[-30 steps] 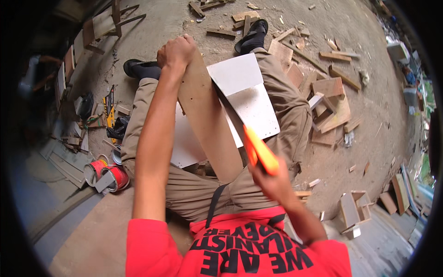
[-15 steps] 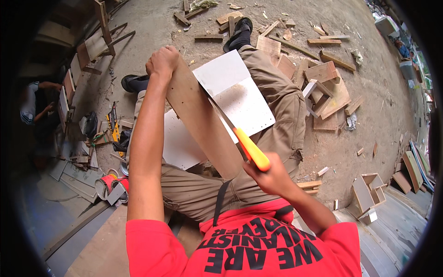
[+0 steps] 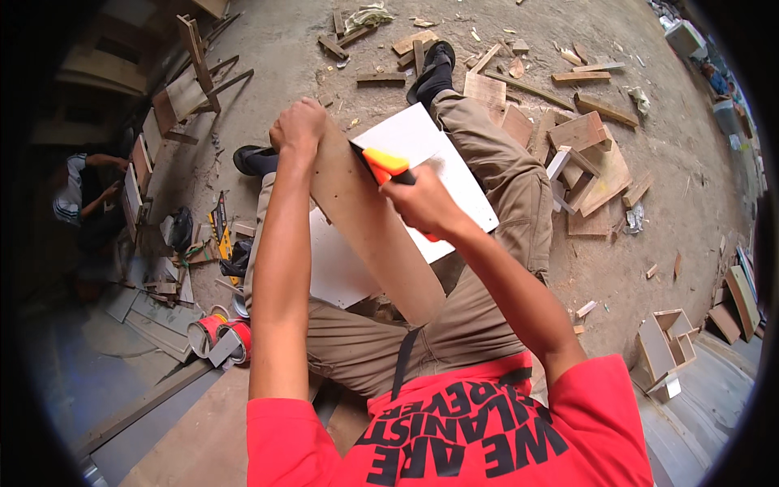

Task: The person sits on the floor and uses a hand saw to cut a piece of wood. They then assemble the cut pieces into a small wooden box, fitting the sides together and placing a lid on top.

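Observation:
A long brown wooden board [image 3: 373, 231] slants across my lap. At its far end my left hand [image 3: 299, 126] is closed over the edge and holds it. My right hand [image 3: 420, 199] grips the orange and black handle of a hand saw [image 3: 385, 161] along the board's right side. Most of the saw's blade is hidden; only a dark bit shows near the board's far end. Under the board lies a white panel [image 3: 458, 191] with specks of sawdust, and another white piece [image 3: 337, 260] shows at its left.
Wood offcuts [image 3: 592, 162] are heaped on the floor at the right. A small wooden box [image 3: 661, 345] stands near the lower right. Red paint cans [image 3: 223, 334] and a yellow-bladed saw [image 3: 219, 227] are at the left. A co-worker [image 3: 85, 191] sits at the far left beside wooden frames.
My right hand has pushed the saw forward along the board, away from my body. My left hand still holds the far end. The whole view has shifted slightly.

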Demonstrator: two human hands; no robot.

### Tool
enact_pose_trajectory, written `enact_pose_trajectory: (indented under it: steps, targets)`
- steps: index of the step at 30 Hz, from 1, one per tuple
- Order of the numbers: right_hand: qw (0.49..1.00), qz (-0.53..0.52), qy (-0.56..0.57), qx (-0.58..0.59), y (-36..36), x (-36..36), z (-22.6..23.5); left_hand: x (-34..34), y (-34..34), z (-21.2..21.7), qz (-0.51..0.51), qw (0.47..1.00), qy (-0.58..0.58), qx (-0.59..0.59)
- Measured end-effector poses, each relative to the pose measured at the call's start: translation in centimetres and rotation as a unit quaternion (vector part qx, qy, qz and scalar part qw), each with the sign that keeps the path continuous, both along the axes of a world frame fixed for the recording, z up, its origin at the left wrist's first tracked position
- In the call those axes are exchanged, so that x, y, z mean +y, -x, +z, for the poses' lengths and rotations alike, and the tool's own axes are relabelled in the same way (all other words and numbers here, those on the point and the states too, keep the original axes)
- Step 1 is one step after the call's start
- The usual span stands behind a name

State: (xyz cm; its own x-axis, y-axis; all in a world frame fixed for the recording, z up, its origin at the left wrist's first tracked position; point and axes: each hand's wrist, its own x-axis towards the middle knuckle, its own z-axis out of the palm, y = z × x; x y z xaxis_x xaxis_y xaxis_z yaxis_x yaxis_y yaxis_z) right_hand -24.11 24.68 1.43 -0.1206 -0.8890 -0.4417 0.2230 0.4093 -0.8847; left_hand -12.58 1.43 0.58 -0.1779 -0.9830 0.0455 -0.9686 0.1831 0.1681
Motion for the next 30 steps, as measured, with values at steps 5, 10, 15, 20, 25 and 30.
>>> enact_pose_trajectory:
  steps: [5,10,15,20,25,30]
  targets:
    - [0.987,0.027,0.067,0.144,-2.1,6.8,-0.1,-0.5,-1.4,0.3,0.025,1.000,-0.010,-0.004]
    - [0.988,0.019,0.063,0.140,-1.5,19.7,4.5,-0.5,-2.0,-0.9,0.009,1.000,0.027,-0.006]
    - [0.990,0.005,0.022,0.141,-1.0,20.3,7.4,0.0,-1.8,-1.3,-0.010,1.000,0.025,0.002]
    - [0.976,-0.047,0.121,0.173,-1.6,-0.2,-0.8,-0.2,0.2,-0.9,-0.032,0.999,0.040,0.010]
    - [0.970,-0.014,0.151,0.191,-3.8,-1.0,-1.8,-1.8,-3.0,-2.0,0.005,0.999,0.018,0.029]
    - [0.971,-0.002,0.159,0.178,-4.0,12.8,0.6,-0.9,-3.5,-1.4,0.020,0.999,-0.005,0.030]
